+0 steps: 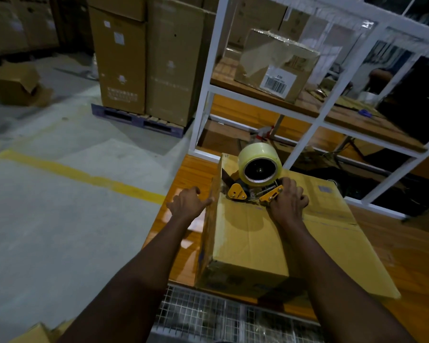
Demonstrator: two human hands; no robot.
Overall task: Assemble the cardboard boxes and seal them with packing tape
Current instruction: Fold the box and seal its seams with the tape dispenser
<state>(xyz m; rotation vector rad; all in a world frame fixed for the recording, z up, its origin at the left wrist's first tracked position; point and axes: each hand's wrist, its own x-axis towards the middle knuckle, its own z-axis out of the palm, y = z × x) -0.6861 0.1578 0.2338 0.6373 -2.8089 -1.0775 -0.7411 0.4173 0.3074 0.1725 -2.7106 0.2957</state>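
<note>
Warehouse counter (191, 174): cardboard box (253, 243) lies with its long axis 6-to-12 o'clock, printing unreadable. Right grip (289, 200) clenches the yellow tape dispenser (256, 180) at its 12 o'clock end; left grip (190, 201), released, braces its 9 o'clock side.

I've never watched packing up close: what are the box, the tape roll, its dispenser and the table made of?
The box: matte brown cardboard, creased at folds. The tape roll: glossy translucent plastic film, yellowish where wound thick. The tape dispenser: probably metal, with yellow painted plates; they could be plastic. The table: seemingly varnished orange wood, with plank lines and sheen.
</note>
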